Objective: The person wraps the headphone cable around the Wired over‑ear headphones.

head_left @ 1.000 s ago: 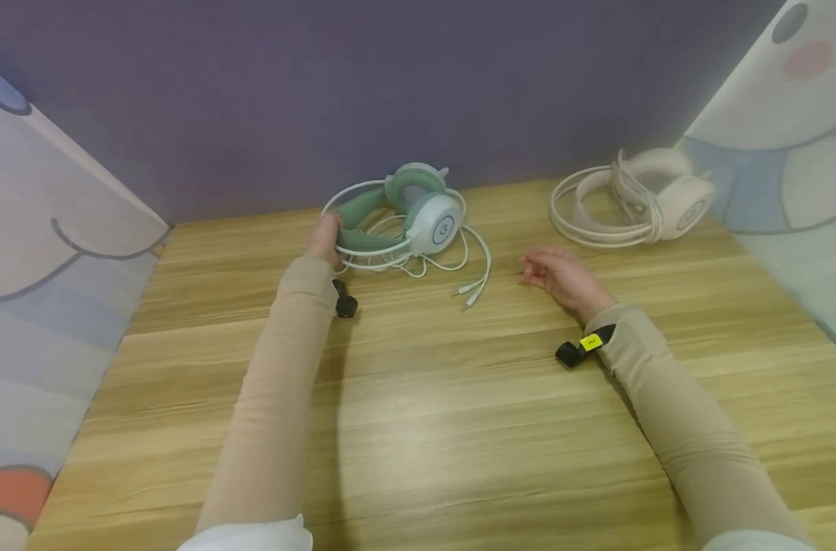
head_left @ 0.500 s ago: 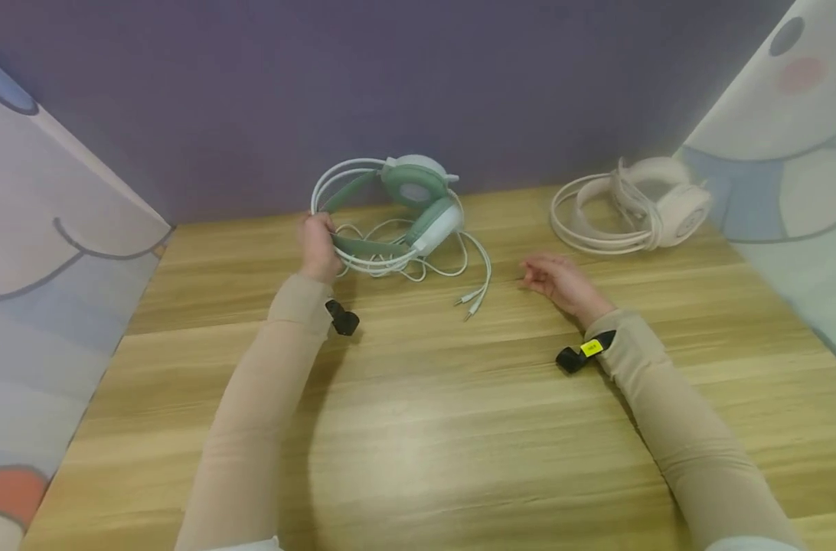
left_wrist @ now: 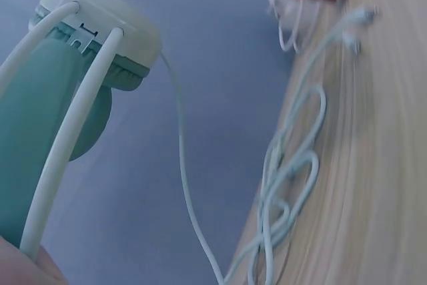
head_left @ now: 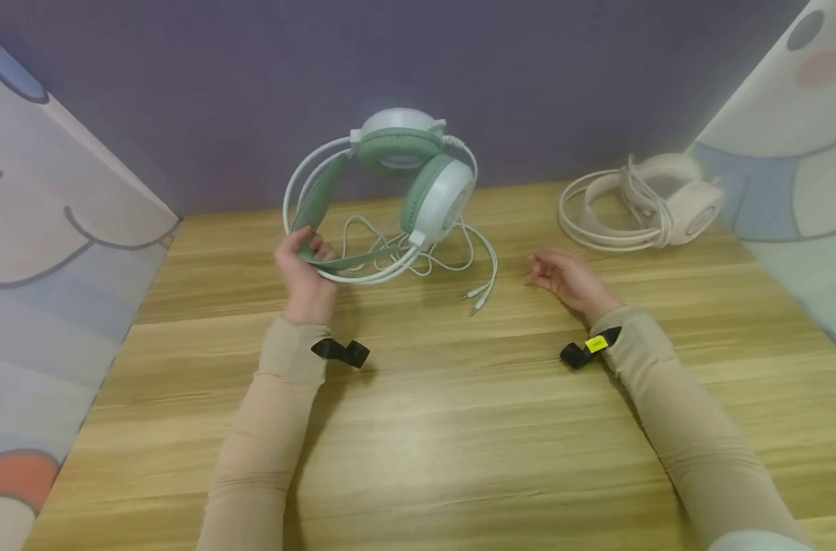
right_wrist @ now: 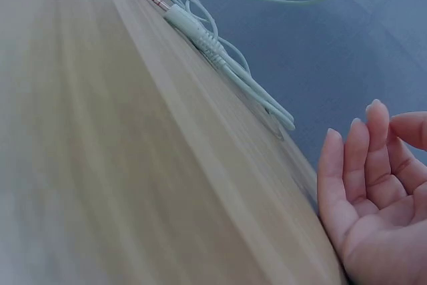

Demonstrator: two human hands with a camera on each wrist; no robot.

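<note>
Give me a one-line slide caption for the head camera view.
Left hand lifts a green-and-white headset off the wooden table; right hand rests open nearby.

bench: pale wood | far right: cream headset lay flat, cable wrapped | middle: white cable loops and plugs lay loose | right hand rested near them

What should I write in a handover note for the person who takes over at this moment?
Left hand: grips the headband of the green headset, lifted off the table; its ear cups are in the air.
Right hand: holds nothing, fingers loosely curled, resting on the table.
The white cable hangs loose in a tangle on the table, plugs lying near the right hand.
A pink headset sits at the far right, cable wrapped round it.
Done: green headset picked up. Left: its cable is not yet gathered.
</note>
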